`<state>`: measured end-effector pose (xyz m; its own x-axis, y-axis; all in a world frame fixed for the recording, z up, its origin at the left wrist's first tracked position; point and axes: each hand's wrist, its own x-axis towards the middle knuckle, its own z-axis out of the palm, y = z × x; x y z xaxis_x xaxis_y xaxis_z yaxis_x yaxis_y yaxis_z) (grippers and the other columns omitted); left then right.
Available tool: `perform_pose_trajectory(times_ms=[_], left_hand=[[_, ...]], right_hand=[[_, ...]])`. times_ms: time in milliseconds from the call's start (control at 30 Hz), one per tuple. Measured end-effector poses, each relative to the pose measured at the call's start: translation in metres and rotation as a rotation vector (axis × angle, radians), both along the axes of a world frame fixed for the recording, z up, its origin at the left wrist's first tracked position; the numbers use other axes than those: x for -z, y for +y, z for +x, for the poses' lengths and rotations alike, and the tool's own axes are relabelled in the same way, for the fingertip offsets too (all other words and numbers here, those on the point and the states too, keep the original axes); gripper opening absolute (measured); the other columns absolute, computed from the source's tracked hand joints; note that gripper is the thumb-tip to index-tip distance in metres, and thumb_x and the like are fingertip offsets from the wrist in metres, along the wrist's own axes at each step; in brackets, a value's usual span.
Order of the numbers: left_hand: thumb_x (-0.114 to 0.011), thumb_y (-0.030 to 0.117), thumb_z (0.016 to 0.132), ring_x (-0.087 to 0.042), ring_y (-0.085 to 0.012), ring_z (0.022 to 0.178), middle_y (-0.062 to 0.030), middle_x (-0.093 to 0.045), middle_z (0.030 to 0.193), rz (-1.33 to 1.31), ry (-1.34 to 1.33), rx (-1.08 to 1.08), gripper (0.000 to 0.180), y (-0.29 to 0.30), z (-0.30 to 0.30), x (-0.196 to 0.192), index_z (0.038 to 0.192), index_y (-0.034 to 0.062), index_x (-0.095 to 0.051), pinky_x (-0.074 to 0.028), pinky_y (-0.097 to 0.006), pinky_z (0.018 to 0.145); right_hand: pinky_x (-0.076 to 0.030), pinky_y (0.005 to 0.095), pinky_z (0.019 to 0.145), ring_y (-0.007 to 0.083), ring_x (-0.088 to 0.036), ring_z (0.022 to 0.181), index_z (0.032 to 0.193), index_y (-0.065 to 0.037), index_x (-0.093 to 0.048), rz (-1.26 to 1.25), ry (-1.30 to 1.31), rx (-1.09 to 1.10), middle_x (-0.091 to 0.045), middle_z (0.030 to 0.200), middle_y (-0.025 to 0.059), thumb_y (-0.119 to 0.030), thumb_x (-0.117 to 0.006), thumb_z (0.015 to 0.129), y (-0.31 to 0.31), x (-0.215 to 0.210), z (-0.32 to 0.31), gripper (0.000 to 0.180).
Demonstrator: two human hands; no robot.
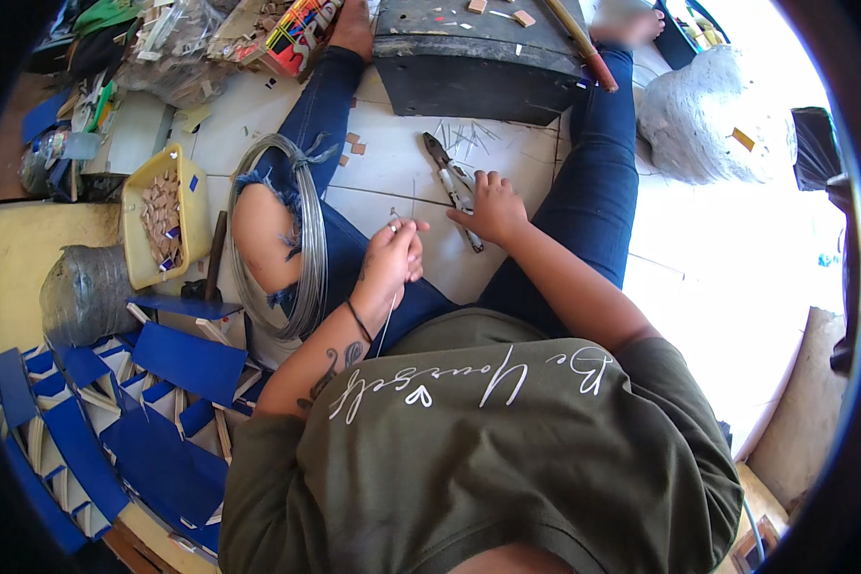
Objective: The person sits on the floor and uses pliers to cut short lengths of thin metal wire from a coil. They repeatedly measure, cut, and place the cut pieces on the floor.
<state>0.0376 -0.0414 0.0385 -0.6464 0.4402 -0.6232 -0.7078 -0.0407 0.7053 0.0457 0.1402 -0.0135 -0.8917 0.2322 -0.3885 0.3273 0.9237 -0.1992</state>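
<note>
My left hand [390,256] is closed on a thin metal wire [386,323], whose tail runs down past my wrist toward my lap. A short end of it sticks out above the fingers. My right hand [496,209] is over the floor with its fingers apart, its thumb side beside or touching a pair of pliers [447,177]. Whether it presses on them I cannot make out. Several short cut wire pieces [464,137] are scattered just beyond the pliers. A large coil of wire [308,239] hangs around my bent left knee.
Between my feet stands a black box-like block [469,81] with a wooden-handled tool [584,43] across it. To the left are a yellow basin [196,230] of small brown pieces and stacked blue panels [177,450]. A lumpy white sack [703,120] stands at right.
</note>
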Motion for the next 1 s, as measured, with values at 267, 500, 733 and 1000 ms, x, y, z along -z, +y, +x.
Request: perform_pose_trajectory(times_ms=[267,500,733,1000], left_hand=[[-0.038,0.017,0.093,-0.027,-0.0053,0.037,0.0042,-0.034,0.052,-0.045,0.158,-0.100,0.019,0.018,-0.074,0.011,0.095,0.0022,-0.050,-0.029,-0.023,0.039],[-0.039,0.018,0.093,-0.025,-0.0043,0.038,0.0044,-0.033,0.052,-0.030,0.127,0.071,0.020,0.045,-0.061,0.018,0.093,0.0028,-0.052,-0.027,-0.020,0.037],[-0.039,0.016,0.093,-0.025,-0.0029,0.041,0.0052,-0.032,0.052,-0.043,0.123,0.096,0.020,0.056,-0.061,0.020,0.094,0.0025,-0.053,-0.026,-0.019,0.038],[-0.042,0.019,0.093,-0.025,-0.0013,0.041,0.0069,-0.034,0.053,-0.013,0.112,0.123,0.021,0.045,-0.051,0.028,0.095,0.0036,-0.055,-0.021,-0.018,0.037]], right_hand=[[-0.049,0.0333,0.074,0.0294,-0.054,0.089,0.113,0.000,-0.037,-0.062,-0.049,-0.008,-0.047,0.099,0.0173,-0.034,-0.069,0.065,0.001,0.036,-0.004,0.066],[-0.049,0.0360,0.064,0.0243,-0.059,0.076,0.118,-0.002,-0.031,-1.360,-0.154,0.646,-0.053,0.087,0.0152,-0.007,-0.049,0.074,0.044,-0.019,0.047,0.048],[-0.049,0.0376,0.082,0.0290,-0.053,0.103,0.120,-0.005,-0.034,-1.595,-0.290,0.737,-0.046,0.110,0.0172,0.004,-0.041,0.065,0.043,-0.048,0.069,0.056],[-0.039,0.0257,0.082,0.0188,-0.044,0.108,0.113,-0.005,-0.046,-1.556,-0.295,0.438,-0.044,0.116,0.0121,0.000,-0.044,0.053,0.050,-0.041,0.045,0.060]])
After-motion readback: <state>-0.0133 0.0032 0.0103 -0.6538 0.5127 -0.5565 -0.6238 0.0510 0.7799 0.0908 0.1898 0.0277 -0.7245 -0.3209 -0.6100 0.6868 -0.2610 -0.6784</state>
